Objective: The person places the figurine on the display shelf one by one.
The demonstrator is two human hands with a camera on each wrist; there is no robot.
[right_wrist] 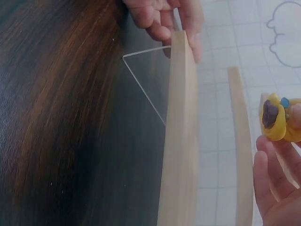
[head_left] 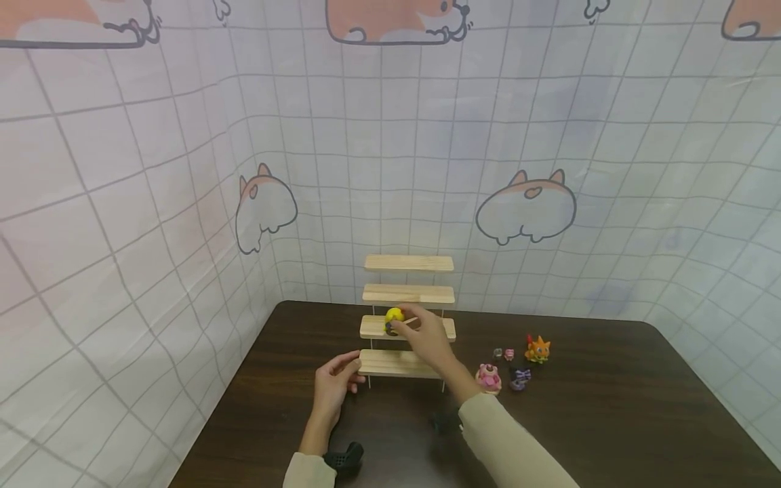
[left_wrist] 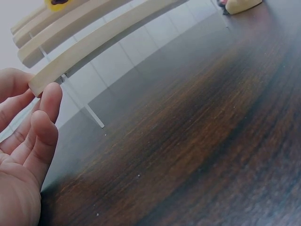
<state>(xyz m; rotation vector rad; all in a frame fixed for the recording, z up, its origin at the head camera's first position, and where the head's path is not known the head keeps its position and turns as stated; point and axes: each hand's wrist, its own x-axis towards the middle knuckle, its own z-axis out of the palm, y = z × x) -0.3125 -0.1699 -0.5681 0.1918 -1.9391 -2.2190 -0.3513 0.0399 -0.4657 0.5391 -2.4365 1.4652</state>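
Gripping the yellow figure (head_left: 394, 315) between thumb and fingers, the right hand (head_left: 427, 337) is at the second-lowest board (head_left: 372, 327) of the four-step wooden shelf (head_left: 409, 263), head view. Figure-to-board contact: cannot tell. The left hand (head_left: 331, 383) pinches the left end of the lowest board (head_left: 390, 363). Right of the shelf, on the dark table (head_left: 610, 407): pink figure (head_left: 488, 378), purple figure (head_left: 519, 379), orange figure (head_left: 538, 350), two tiny figures (head_left: 509, 354).

Left wrist view: thumb and fingers meet the board end; a thin leg (left_wrist: 84, 103) slants from its underside to the table.

Right wrist view: colour detail clearer than from the head; glossy yellow, purple part (right_wrist: 270, 113) facing outward, small blue spot (right_wrist: 284, 102). Bent leg shape also shows.
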